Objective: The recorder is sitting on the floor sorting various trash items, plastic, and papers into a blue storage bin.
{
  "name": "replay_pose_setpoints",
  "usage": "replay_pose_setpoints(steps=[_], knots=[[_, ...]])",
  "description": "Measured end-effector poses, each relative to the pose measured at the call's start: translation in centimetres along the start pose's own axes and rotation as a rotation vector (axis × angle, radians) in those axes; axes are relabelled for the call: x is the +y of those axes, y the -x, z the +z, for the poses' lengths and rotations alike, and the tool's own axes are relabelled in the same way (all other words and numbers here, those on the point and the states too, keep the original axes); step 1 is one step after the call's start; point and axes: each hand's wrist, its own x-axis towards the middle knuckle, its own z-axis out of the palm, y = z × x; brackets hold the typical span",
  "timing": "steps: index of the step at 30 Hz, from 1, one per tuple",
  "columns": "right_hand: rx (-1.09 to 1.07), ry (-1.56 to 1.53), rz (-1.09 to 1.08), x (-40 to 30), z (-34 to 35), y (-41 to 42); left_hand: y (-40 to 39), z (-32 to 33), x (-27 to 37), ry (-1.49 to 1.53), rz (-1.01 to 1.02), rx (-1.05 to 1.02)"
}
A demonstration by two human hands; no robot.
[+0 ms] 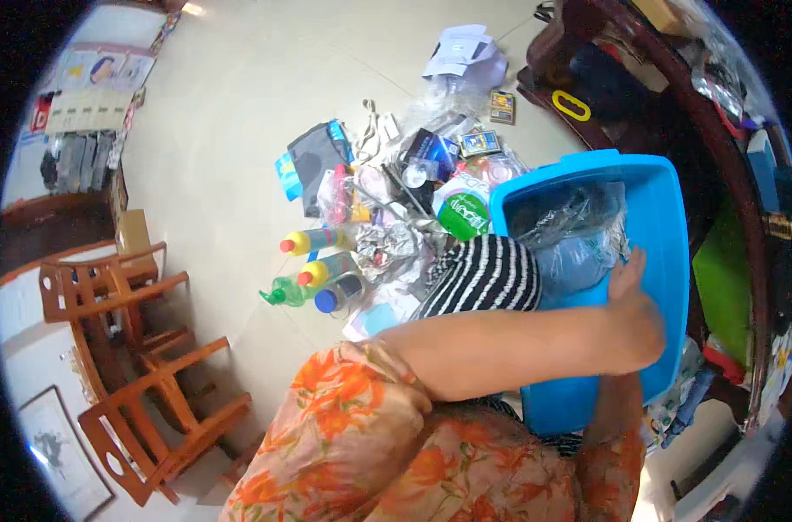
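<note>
My left forearm crosses in front of me, and my left hand [639,329] is blurred inside a blue plastic tub [673,215]. My right forearm rises from below and passes behind the left wrist, so the two hands overlap. A few fingers point up beside a clear plastic bag [575,251] in the tub. I cannot tell which hand they belong to, or whether they grip the bag. Just left of the tub is a knee in black-and-white striped cloth [494,274].
Left of the tub, the tiled floor holds a green-and-white package [464,212], crumpled foil [389,251], several bottles [314,241], a dark pouch [314,160] and small boxes [479,143]. Wooden chairs [164,417] stand at left. Dark wooden furniture [755,274] curves along the right.
</note>
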Motion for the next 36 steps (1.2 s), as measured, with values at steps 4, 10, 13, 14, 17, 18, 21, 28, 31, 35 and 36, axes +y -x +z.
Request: replay_pose_setpoints(steps=[4,10,13,14,17,18,21,28,31,35,36], knots=[[0.142,-0.11,-0.157,5.4,-0.8,4.7,5.8,-2.7,-4.2,0.426,0.086,1.039],[-0.188,-0.409,0.061,-3.0,-6.9,14.1,28.2,7.7,-13.2,1.227,-0.894,1.329],[-0.332,-0.491,0.272,-1.6,-6.3,16.5,36.4,20.5,-14.4,1.454,-1.301,1.043],[-0.333,-0.485,0.27,-2.0,-6.4,17.1,38.1,24.2,-14.3,1.602,-1.342,0.951],[-0.278,-0.488,0.221,-3.6,-6.8,18.9,36.2,26.2,-13.7,1.955,-1.57,0.999],[-0.279,-0.462,0.148,-4.1,-6.9,19.0,36.7,29.0,-15.1,2.139,-1.378,0.986],[-0.278,-0.436,0.058,-6.0,-7.8,19.7,35.3,32.0,-18.8,2.078,-1.329,1.14],[-0.309,-0.393,0.093,-6.2,-9.8,20.9,34.1,37.2,-24.2,2.167,-1.34,1.111],[-0.318,-0.301,0.044,-6.3,-9.2,21.4,35.1,37.9,-25.1,2.134,-1.392,1.09],[-0.309,-0.333,0.1,-6.4,-9.5,21.9,31.7,35.8,-24.2,2.069,-1.381,1.058],[-0.285,-0.304,0.056,-5.8,-9.1,22.0,30.8,35.4,-24.2,2.095,-1.316,1.079]])
